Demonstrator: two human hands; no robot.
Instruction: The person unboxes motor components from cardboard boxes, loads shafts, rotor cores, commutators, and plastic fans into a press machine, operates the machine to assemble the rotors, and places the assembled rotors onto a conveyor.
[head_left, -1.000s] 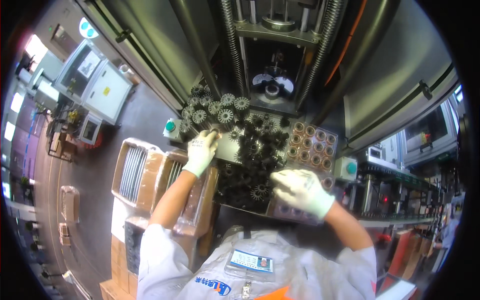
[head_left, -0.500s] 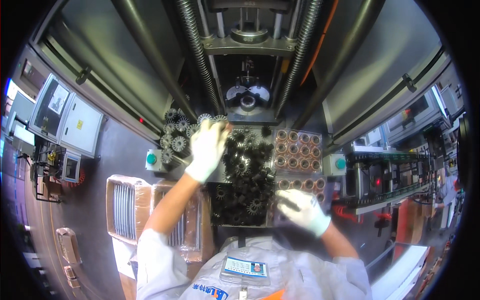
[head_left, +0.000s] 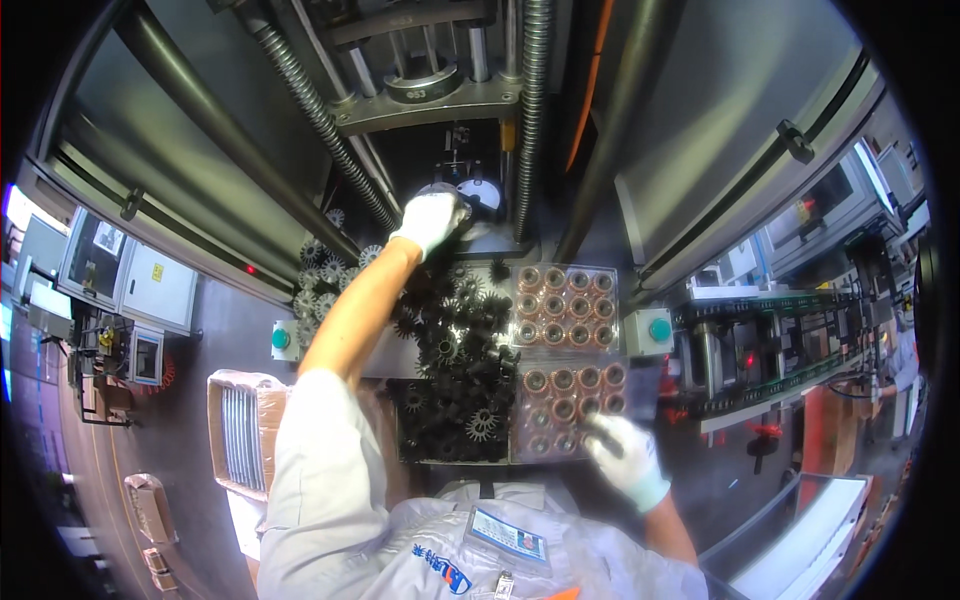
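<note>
My left hand (head_left: 433,222), in a white glove, reaches to the press fixture (head_left: 480,193) below the ram. Its fingers are closed over the round seat there and hide whatever they hold. My right hand (head_left: 628,458), also gloved, is at the near right corner of the lower clear tray (head_left: 548,412), which holds copper-coloured rings. Those fingertips are bent together and slightly blurred; what they pinch, if anything, cannot be made out. Between my arms lies a heap of black toothed cores (head_left: 455,350). Grey toothed cores (head_left: 318,285) are stacked beyond my left forearm.
A second ring tray (head_left: 565,308) lies behind the first. Green push buttons (head_left: 660,330) stand on both sides. The press plate (head_left: 430,88) hangs above the fixture between coil-wrapped columns. An open carton of metal sheets (head_left: 240,435) is at the left.
My left hand has moved forward from the grey cores to the press fixture. My right hand has shifted slightly back at the tray's side. The view has swung a little.
</note>
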